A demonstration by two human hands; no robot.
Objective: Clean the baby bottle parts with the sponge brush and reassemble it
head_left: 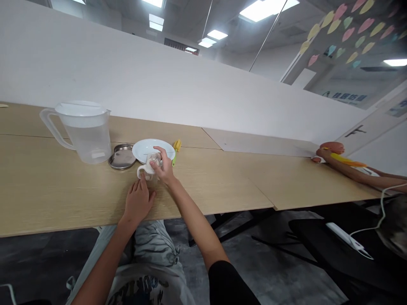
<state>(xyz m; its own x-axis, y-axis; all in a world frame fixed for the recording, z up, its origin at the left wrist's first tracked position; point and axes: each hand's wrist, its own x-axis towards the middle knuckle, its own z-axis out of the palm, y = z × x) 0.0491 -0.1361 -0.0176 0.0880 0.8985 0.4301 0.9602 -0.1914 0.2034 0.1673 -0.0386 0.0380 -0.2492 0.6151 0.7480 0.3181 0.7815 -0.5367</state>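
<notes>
My right hand (163, 166) is closed around a small clear glass (154, 158), thumb on the near side and fingers over the far side. Right below and beside the glass is a white cup (142, 169) with a curved handle; the hand hides part of it. My left hand (138, 201) lies on the table with its fingers stretched out, the fingertips at the cup's handle. Behind the glass sits a white plate (143, 146). A round metal dish (122, 157) is to its left, and a yellow brush with a green handle (177, 146) lies to its right.
A translucent lidded pitcher (85, 137) holding clear liquid stands at the left. The wooden table (216, 182) ends at its near edge above my lap. Another person's arm (359, 173) rests at the far right, by a black chair (337, 241) with a white power strip.
</notes>
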